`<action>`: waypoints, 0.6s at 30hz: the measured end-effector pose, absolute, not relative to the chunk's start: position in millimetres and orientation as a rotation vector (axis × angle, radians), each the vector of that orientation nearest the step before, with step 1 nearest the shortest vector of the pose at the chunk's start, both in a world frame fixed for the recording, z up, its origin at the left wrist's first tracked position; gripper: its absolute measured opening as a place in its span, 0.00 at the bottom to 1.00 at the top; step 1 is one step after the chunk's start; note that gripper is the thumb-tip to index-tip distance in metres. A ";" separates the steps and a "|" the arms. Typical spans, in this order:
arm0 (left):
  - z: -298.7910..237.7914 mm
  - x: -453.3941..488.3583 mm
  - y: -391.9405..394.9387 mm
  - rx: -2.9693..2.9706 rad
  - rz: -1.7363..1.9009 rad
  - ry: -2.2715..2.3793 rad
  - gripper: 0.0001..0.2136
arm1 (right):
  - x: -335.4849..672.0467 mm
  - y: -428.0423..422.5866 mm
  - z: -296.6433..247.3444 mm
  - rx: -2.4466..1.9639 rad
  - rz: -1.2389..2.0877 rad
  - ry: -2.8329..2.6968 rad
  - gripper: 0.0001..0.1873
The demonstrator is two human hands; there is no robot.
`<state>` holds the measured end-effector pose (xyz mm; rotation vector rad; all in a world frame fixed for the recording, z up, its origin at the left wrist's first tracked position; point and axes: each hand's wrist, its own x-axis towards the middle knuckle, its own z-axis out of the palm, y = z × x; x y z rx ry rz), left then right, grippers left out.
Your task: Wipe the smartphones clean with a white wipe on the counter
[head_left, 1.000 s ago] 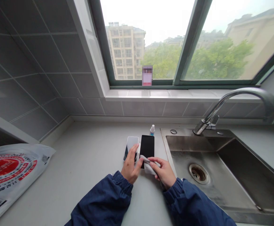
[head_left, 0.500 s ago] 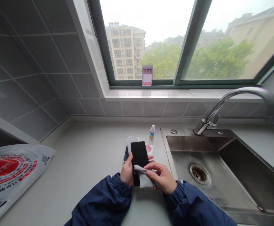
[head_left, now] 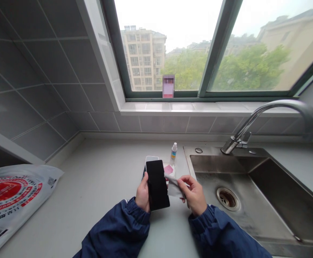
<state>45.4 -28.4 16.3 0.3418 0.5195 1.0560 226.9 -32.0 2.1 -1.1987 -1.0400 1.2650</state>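
A black smartphone (head_left: pixel 157 186) is held tilted over the counter in my left hand (head_left: pixel 142 195), screen facing me, with the thumb along its left edge. My right hand (head_left: pixel 193 193) pinches a grey cleaning cloth (head_left: pixel 174 188) at the phone's right side; part of the cloth lies close to that edge, and whether it touches there I cannot tell. Behind the phone lies a second phone (head_left: pixel 152 157), mostly covered from sight. A small clear packet with a pink piece (head_left: pixel 169 168) is partly hidden too. Beyond it stands a small white-capped bottle (head_left: pixel 174 150).
On the right is a steel sink (head_left: pixel 255 190) with a chrome faucet (head_left: pixel 253 122) arching over it. A white plastic bag with red print (head_left: pixel 13 197) rests at the left of the counter (head_left: pixel 97 172). A window (head_left: pixel 185 50) rises behind, with a pinkish card (head_left: pixel 168 86) at its lower frame.
The cloth and my right hand have moved right, off the phone's screen to its side. The phone has shifted slightly left in my left hand and now shows its whole screen.
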 end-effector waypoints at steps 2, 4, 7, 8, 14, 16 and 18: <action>15.1 45.8 -28.3 0.334 1.063 0.532 0.32 | 229.1 -27.1 1.1 -1.172 1.241 -0.929 0.23; 14.1 46.1 -28.7 0.348 1.035 0.500 0.33 | 230.4 -23.7 1.1 -1.159 1.236 -0.842 0.23; 13.4 45.7 -29.6 0.388 0.953 0.423 0.37 | 231.2 -21.9 2.8 -1.140 1.253 -0.759 0.23; 13.2 45.5 -29.9 0.404 0.919 0.393 0.39 | 231.2 -21.9 3.7 -1.138 1.261 -0.742 0.23; 10.3 44.8 -31.5 0.451 0.802 0.308 0.42 | 230.3 -22.9 6.7 -1.158 1.300 -0.714 0.26; 8.6 44.9 -32.3 0.464 0.777 0.295 0.42 | 229.4 -23.4 6.6 -1.160 1.319 -0.728 0.27; 7.2 45.1 -33.3 0.467 0.757 0.298 0.42 | 228.4 -24.3 6.9 -1.162 1.344 -0.737 0.28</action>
